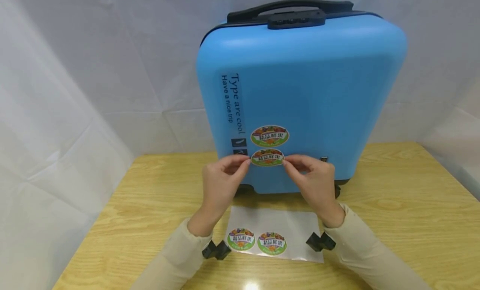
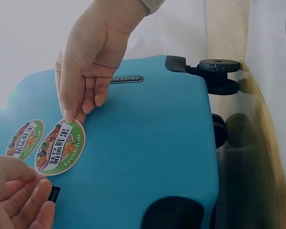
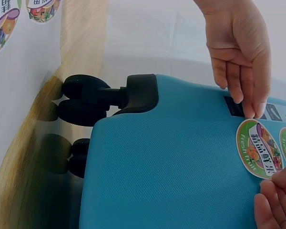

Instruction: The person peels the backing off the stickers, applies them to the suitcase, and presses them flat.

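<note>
An oval fruit sticker is stretched level between both hands, close against the front of an upright blue suitcase. My left hand pinches its left end between thumb and forefinger. At the other end, the thumb and forefinger of my right hand pinch its edge. A matching sticker lies flat on the suitcase just above. In the left wrist view, the held sticker shows fruit pictures and green "Fresh Fruit" lettering space. The right wrist view shows the same sticker between the fingertips.
Below the hands, a white backing sheet lies on the wooden table with two more stickers along its near edge. Printed lettering runs down the suitcase's left side. White cloth hangs behind; black wheels support the suitcase.
</note>
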The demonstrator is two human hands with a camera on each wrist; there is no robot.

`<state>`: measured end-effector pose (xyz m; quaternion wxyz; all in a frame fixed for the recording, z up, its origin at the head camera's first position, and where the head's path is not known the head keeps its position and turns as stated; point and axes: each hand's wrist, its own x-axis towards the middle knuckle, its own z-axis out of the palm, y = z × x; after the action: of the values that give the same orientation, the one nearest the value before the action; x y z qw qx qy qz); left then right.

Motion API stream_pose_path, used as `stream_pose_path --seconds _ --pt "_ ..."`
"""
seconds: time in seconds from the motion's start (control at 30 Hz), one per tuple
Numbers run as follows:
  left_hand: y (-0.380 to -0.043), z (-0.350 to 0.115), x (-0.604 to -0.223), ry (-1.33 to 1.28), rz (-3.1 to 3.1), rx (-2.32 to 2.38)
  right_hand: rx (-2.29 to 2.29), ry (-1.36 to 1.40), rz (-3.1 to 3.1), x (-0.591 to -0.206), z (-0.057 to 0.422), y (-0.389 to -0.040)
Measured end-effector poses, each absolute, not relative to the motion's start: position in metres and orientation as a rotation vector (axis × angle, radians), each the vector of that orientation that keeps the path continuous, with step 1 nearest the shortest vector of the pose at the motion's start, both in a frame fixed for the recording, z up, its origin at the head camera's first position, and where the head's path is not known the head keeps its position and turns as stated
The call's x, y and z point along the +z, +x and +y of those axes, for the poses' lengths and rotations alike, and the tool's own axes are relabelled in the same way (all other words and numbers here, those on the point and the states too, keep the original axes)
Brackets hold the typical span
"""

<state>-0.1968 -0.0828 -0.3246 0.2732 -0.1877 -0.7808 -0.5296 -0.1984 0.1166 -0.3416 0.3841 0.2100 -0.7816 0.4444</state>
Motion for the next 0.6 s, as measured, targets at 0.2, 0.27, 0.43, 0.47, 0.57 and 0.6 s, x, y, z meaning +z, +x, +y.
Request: stream_pose_path --seconds 0.2,0.27,0.43,0.47,0.57,0.6 --pt "-0.1967 -0.0826 -0.3242 -0.508 -2.085 -1.435 1.143 0.535 -1.992 -0.3418 0.1171 -0.1989" --pt "-0.1969 -0.0825 -0.324 -0.509 -2.079 -1.438 1.142 0.536 -1.99 -0.3418 0.1171 -0.199" --pt "-0.1972 -0.0823 -0.3231 -0.508 -2.068 -1.441 1.143 0.541 -1.984 -0.3419 0.1169 -0.199" --pt "-0.1973 -0.0822 -0.3231 -0.508 -2.067 -1.442 1.143 0.541 -1.983 -0.342 0.1169 -0.199" --pt "-0.1977 -0.0814 -0.3229 -0.508 -2.074 -1.44 1.138 0.538 -1.986 -0.3419 0.117 -0.1987" --pt "-0.1979 -0.0811 -0.323 -0.509 -2.077 -1.441 1.135 0.537 -1.989 -0.3421 0.1172 -0.1987"
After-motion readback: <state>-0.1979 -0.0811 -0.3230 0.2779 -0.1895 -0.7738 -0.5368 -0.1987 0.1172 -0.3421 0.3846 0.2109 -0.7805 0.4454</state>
